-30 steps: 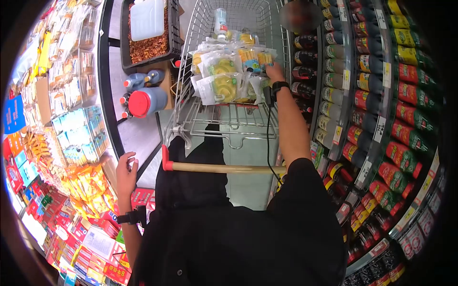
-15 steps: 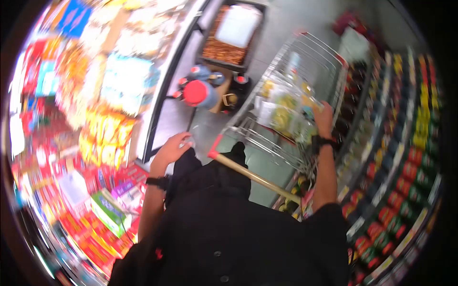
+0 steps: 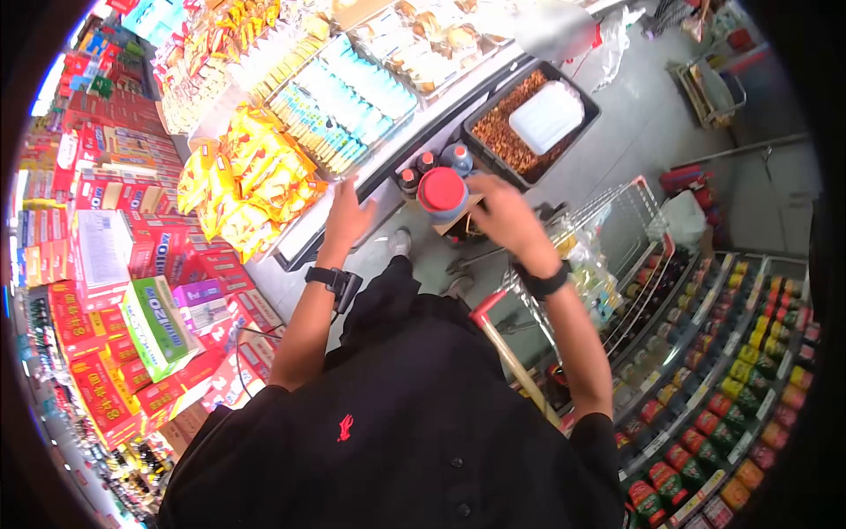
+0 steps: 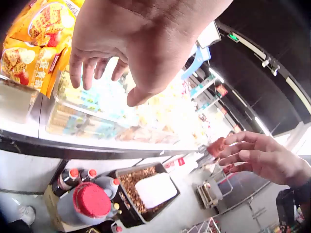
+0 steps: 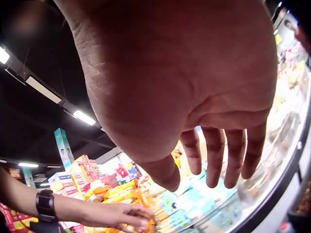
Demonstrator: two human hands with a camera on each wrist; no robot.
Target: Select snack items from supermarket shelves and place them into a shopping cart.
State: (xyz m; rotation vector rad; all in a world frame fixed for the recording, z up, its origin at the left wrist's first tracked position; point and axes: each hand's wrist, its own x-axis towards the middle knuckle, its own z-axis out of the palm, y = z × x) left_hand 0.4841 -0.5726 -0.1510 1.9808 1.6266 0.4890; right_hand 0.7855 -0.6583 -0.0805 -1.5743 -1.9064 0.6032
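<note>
In the head view my left hand (image 3: 349,222) hovers at the counter's edge, beside orange snack bags (image 3: 256,181) and blue-and-white packs (image 3: 339,101). It holds nothing; in the left wrist view that hand (image 4: 131,43) has its fingers loosely extended above the packs. My right hand (image 3: 509,220), slightly blurred, is raised near the red-lidded container (image 3: 442,190) in the head view; whether they touch is hard to tell there. The right wrist view shows this hand (image 5: 184,87) empty, fingers hanging relaxed, with the packs (image 5: 204,199) beyond them.
A cart (image 3: 652,198) with bagged goods (image 3: 590,273) stands at my right, beside shelves of bottles (image 3: 705,388). A dark crate (image 3: 582,132) with a white tray (image 3: 546,117) sits beyond the counter. Red boxes (image 3: 159,247) are stacked at left.
The view has turned left toward the snack counter. My right hand has left the bags in the cart and come over near the red-lidded container. My left hand is now by the counter's edge.
</note>
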